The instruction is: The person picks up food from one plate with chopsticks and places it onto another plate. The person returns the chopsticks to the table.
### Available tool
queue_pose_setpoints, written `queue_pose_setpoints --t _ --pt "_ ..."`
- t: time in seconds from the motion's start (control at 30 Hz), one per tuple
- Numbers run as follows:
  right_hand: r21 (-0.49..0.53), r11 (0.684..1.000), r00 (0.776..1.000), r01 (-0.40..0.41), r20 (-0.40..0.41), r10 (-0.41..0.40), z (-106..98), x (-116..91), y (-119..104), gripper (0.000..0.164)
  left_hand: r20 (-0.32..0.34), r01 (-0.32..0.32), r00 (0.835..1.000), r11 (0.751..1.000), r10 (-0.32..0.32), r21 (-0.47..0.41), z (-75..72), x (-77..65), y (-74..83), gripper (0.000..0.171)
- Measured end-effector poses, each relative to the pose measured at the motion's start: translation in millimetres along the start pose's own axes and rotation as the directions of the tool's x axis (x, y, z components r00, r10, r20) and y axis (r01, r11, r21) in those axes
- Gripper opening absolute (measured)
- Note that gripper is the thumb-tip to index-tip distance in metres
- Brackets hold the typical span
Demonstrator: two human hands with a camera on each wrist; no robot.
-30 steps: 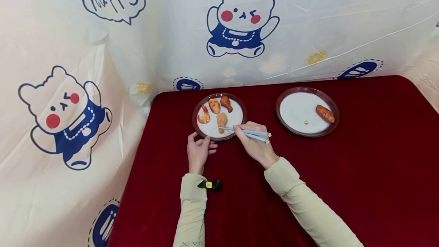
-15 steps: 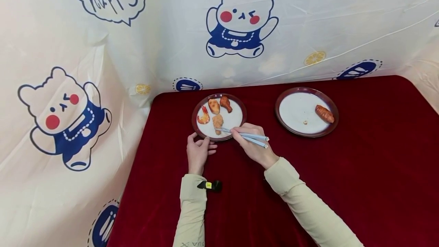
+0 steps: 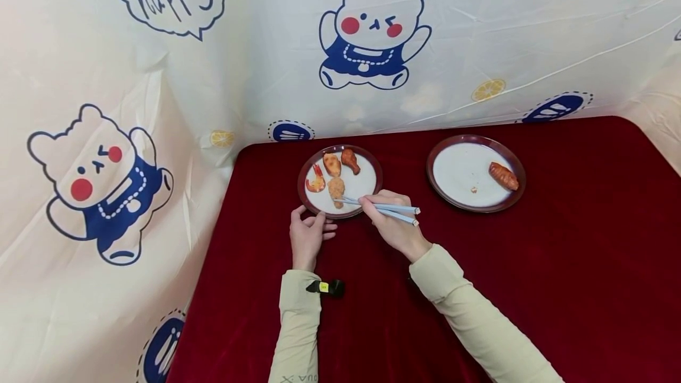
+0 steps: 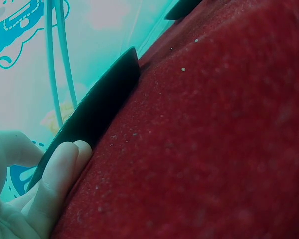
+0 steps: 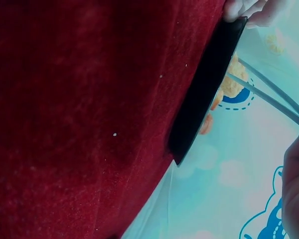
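Observation:
In the head view my left hand [image 3: 307,237] is at the near left rim of the left plate [image 3: 375,185]. The left wrist view shows my thumb [image 4: 20,149] and fingers [image 4: 60,167] on either side of that rim, pinching it. My right hand [image 3: 392,220] grips a pair of pale blue chopsticks [image 3: 396,208] at the plate's near right side. Their tips touch a golden breaded fried chicken piece [image 3: 336,191] lying on the plate. A shrimp [image 3: 316,182], a browned oval piece [image 3: 332,165] and a brown drumstick [image 3: 350,161] lie around it.
To the right stands a second brown-rimmed plate [image 3: 452,194] with a glazed chicken wing [image 3: 503,176] and a small crumb [image 3: 474,190]. Both plates rest on a dark red tablecloth [image 3: 558,265]. A printed curtain [image 3: 276,46] hangs behind the table and along its left side.
The chopsticks and the fried chicken piece have shifted slightly left on the plate, and the piece has turned a little. The left hand has stayed at the rim.

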State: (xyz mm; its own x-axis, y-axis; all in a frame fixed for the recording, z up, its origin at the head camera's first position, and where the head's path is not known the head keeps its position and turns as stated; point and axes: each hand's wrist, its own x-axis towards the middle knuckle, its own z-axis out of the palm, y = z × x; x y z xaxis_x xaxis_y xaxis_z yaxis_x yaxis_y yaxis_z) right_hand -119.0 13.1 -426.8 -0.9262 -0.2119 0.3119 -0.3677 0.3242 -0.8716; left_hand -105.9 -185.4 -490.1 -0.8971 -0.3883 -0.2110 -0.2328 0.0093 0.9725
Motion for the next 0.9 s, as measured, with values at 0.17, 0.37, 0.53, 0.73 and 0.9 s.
queue_pose_setpoints --t 0.17,0.37,0.53,0.73,0.9 --pt "0.023 0.998 0.998 -0.063 -0.005 0.063 -1.6 0.9 -1.4 0.024 0.001 0.007 1.000 1.000 -0.007 0.004 -0.7 -0.4 1.2 0.057" --pt "0.032 0.995 0.996 -0.092 -0.006 0.092 -3.7 0.0 -3.3 0.023 0.007 0.016 1.000 1.000 -0.016 -0.010 0.0 -0.2 2.2 0.057" --pt "0.050 0.992 0.993 -0.115 -0.021 0.116 -5.7 -0.6 -3.7 0.021 0.008 0.014 1.000 1.000 -0.014 -0.011 0.2 -0.2 2.7 0.057" --pt "0.053 0.990 0.991 -0.131 -0.029 0.133 -7.6 -1.1 -3.2 0.023 0.010 0.017 1.000 1.000 -0.017 -0.007 -0.1 -0.4 3.0 0.056" --pt "0.029 0.991 0.990 -0.133 -0.038 0.134 -9.9 -2.1 -2.2 0.023 0.012 0.024 1.000 1.000 -0.024 -0.002 -0.3 -0.4 2.9 0.057"
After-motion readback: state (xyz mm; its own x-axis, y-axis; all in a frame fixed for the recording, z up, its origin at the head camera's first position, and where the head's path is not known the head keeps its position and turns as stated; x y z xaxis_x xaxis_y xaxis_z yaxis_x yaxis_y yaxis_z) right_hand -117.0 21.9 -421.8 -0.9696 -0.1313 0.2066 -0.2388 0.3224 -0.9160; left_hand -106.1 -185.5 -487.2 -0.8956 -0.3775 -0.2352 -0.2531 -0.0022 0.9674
